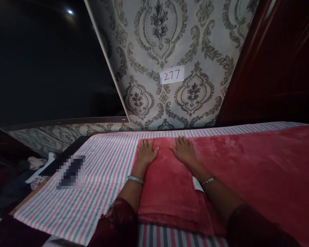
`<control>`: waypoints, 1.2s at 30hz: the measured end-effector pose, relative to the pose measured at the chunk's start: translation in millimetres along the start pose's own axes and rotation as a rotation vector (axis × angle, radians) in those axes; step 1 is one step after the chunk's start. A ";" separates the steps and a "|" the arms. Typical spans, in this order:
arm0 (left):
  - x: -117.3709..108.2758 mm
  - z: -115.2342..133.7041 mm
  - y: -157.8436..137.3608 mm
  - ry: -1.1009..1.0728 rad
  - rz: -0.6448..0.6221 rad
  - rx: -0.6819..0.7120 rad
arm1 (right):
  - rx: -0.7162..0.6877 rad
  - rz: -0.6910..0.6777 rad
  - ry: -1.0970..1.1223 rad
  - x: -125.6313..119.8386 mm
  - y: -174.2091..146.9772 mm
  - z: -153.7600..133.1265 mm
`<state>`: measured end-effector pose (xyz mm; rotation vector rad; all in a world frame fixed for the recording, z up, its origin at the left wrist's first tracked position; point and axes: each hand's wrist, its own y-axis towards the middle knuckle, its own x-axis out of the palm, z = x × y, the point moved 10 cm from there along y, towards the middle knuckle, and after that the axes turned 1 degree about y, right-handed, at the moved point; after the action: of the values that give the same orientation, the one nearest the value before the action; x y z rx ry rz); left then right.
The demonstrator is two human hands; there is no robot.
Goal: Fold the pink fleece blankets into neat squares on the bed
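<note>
Close to the body, two dark red sleeves [115,219] come up around the arms. Behind the hands, along the near edge of the red blanket [167,185], soft layers show one on top of another. The blanket looks fuzzy, with light and dark smudges like brushed fur. It lies flat under both hands and runs far off to the right of the right hand. A small white tag [197,185] pokes out beside the right forearm, which hides some of the blanket.

The left wrist has a smooth grey bangle [135,179], and the right wrist has a thin, shiny bracelet [208,181]. The left hand [146,152] is open, palm down, fingers spread, on the far left corner of the blanket. The right hand [184,150] is open and flat too, near the far edge, with the thumbs pointing at each other.

Under the blanket is a striped cloth [108,164] in pink, grey and white. Left of the left hand, a dark thing [71,172] on it is blurred into squares. Past the hands stands a wall with curly leaf shapes [167,113], a paper reading 277 [172,74], a big black screen [48,61] to the left and shiny red-brown wood [278,65] to the right.
</note>
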<state>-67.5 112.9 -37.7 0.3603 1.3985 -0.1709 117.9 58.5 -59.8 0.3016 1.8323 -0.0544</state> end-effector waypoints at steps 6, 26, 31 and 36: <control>1.7 -0.4 -1.8 0.046 -0.067 -0.032 | 0.030 -0.036 -0.004 -4.2 -0.1 3.0; -0.7 3.9 1.5 0.041 -0.063 0.031 | -0.046 -0.085 -0.085 -4.8 -3.8 -11.1; 0.9 6.2 -0.7 0.048 -0.059 0.031 | 0.004 -0.113 -0.088 -3.8 -10.2 -1.9; -3.6 7.0 -1.0 0.026 -0.153 0.024 | -0.007 -0.154 -0.060 -13.0 -12.5 -4.4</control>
<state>-62.0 109.3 -33.4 0.2764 1.4509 -0.3100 114.0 44.9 -47.6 0.1524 1.7924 -0.1622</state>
